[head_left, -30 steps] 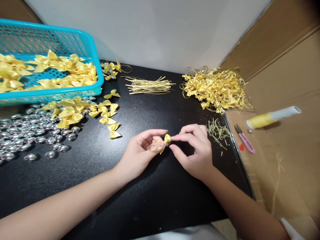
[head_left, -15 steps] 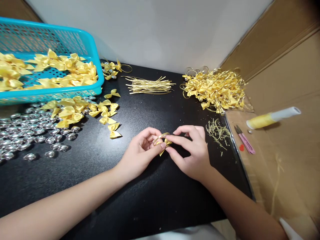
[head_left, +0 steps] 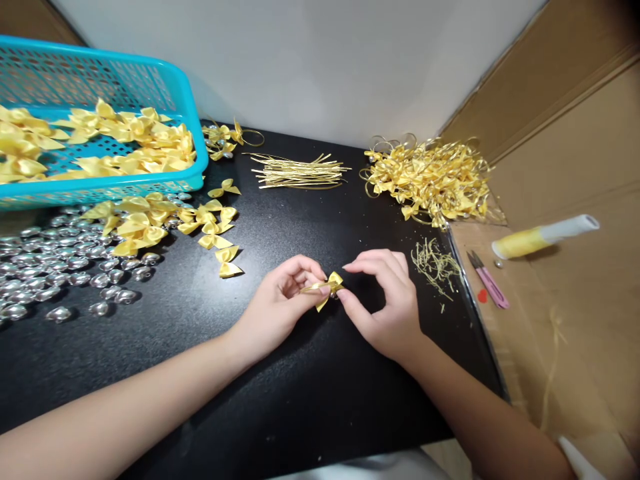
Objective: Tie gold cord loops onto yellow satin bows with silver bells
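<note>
My left hand [head_left: 275, 303] pinches a small yellow ribbon bow [head_left: 335, 280] between thumb and fingers. A gold twist tie [head_left: 313, 287] is bent in a loop at the bow, and a bit of silver shows beneath its right side. Just right of the bow, my right hand [head_left: 387, 303] has its thumb and index finger spread apart with nothing between them. Its thumb tip is close to the bow; whether it touches I cannot tell.
A blue basket [head_left: 193, 127] of yellow bows stands back left, with silver beads [head_left: 65, 263] and loose bows [head_left: 143, 223] before it. Gold twist ties [head_left: 300, 171] lie at the back. Tied bows [head_left: 435, 177], clippings [head_left: 435, 267] and pink snips [head_left: 490, 283] are at right.
My right index finger has lifted off the gold twist tie and moved away from the thumb. The tie's loop now lies lower, and more of the bow shows.
</note>
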